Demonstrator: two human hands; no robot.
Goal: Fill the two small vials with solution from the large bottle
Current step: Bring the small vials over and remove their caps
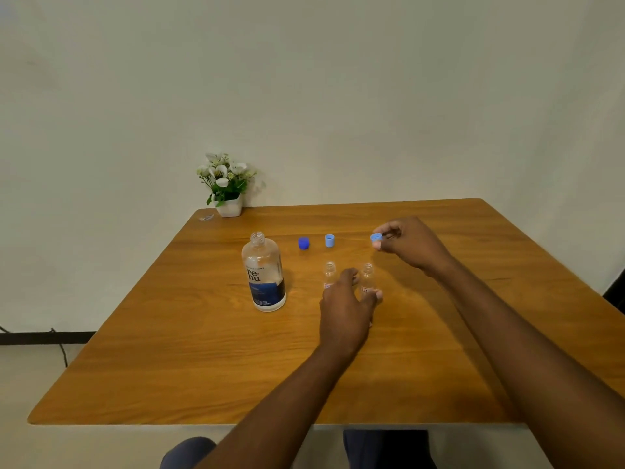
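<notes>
Light-blue cap (375, 237) pinched in right hand (411, 243), above vials (367, 278).

Plain room, wooden table (203, 350), bare wall (304, 79), potted flowers (226, 184)

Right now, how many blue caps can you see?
3: dark blue cap and light blue cap on the table behind the vials; another light blue cap pinched in the right hand.

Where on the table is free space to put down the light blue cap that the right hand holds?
Bare wood lies right of the right hand and its light blue cap, toward the table edge, and across the near half. It is crowded around the two vials, the left hand, the large bottle and the two caps behind.
</notes>
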